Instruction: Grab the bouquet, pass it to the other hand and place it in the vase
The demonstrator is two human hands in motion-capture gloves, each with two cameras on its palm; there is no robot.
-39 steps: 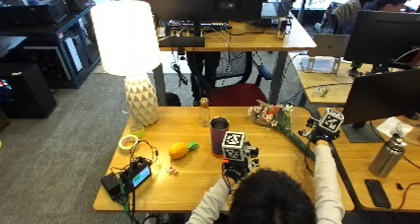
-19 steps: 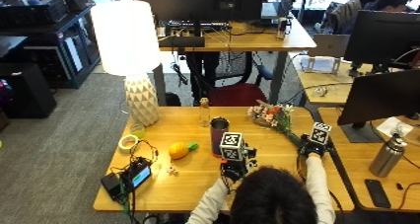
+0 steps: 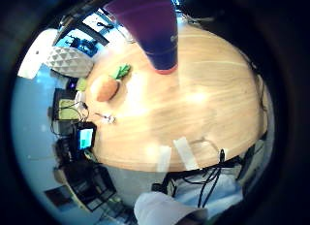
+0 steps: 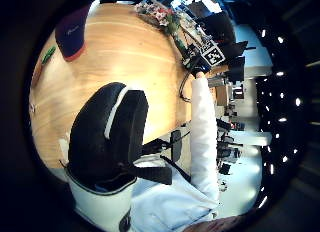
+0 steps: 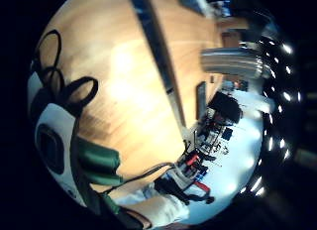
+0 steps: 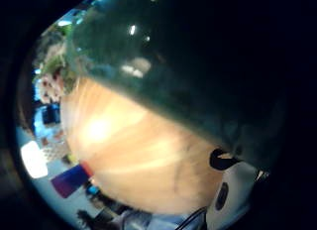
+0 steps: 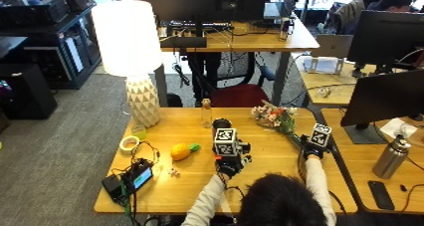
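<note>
Nearest us, our left hand [image 7: 230, 165] hovers over the pale wooden table [image 7: 278, 181], fingers curled on nothing. To the right, our right hand [image 7: 311, 150] is closed round the dark-green wrapped stems of the small pink-and-white flower bouquet [image 7: 273, 117], blooms lying on the table beyond. The dark purple cup-shaped vase [image 3: 150, 31] stands just past the left hand. Risk, imo: smooth, slick-looking wrap could slip at the handover; the flower heads could snag on the vase rim.

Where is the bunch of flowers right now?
In the outside view the bouquet of pink and white flowers lies on the right part of the wooden table, blooms toward the far edge, its green stems running to the right hand, beyond the dark purple vase.
</note>
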